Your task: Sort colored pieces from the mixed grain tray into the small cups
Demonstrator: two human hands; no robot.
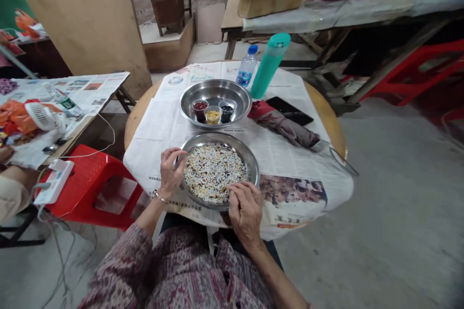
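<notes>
A round metal basin (252,164) lies closest to me, spread with small white grains (213,169) mixed with yellow, dark red and black ones. At its left rim, my left hand (170,170) has its fingers and thumb curled about the edge. My right hand (247,206) reaches over the near right rim, thumb and forefinger pinched together at the grains; whatever is between them is too small to see. Behind stands a second metal basin (213,88) holding three clear cups: one of dark red beans (200,108), one of yellow grains (212,116), one of black beans (227,110).
Newspaper (159,120) covers the round table. Beyond the basins stand a water bottle (247,66) and a teal bottle (270,65); a folded umbrella (284,124) and a black phone (289,111) lie right. A red stool (94,188) with a power strip (55,182) is left.
</notes>
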